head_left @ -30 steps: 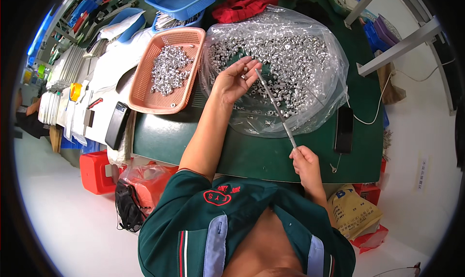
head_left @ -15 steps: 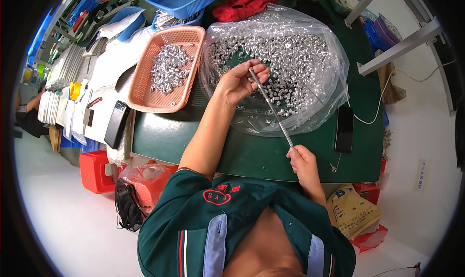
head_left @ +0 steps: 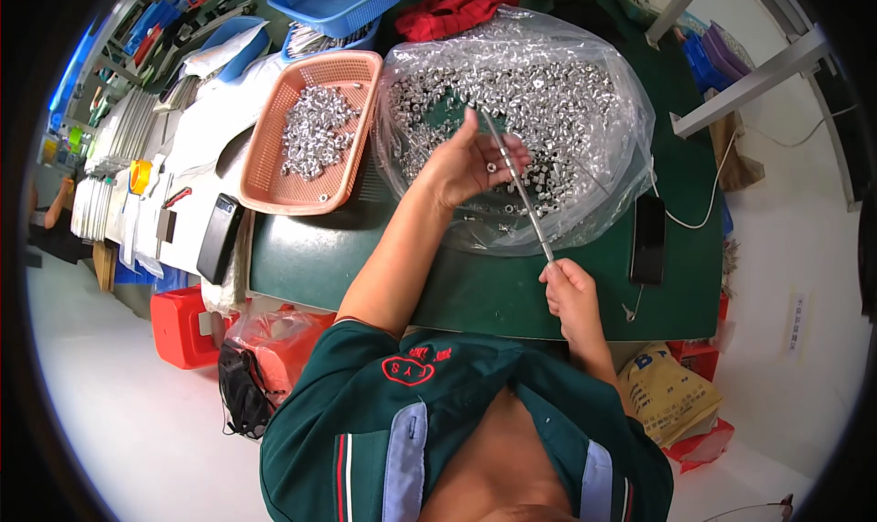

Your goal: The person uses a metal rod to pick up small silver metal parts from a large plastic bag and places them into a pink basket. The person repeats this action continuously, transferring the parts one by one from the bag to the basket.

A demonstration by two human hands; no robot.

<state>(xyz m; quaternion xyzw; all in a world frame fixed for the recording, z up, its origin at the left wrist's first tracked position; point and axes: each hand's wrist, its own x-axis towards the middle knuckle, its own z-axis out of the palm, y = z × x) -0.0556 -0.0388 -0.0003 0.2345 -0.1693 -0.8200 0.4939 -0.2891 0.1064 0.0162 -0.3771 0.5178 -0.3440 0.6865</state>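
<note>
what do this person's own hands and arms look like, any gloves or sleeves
The left hand and right hand are both bare, with no gloves or watch visible. The left sleeve is dark green and short, leaving the forearm uncovered. It belongs to a dark green shirt with red stitching on the chest.

On the table [head_left: 311, 271], a basket [head_left: 274, 189] lies left of a bag [head_left: 630, 143], a phone [head_left: 649, 241] right, a cloth [head_left: 448, 9] behind
</note>
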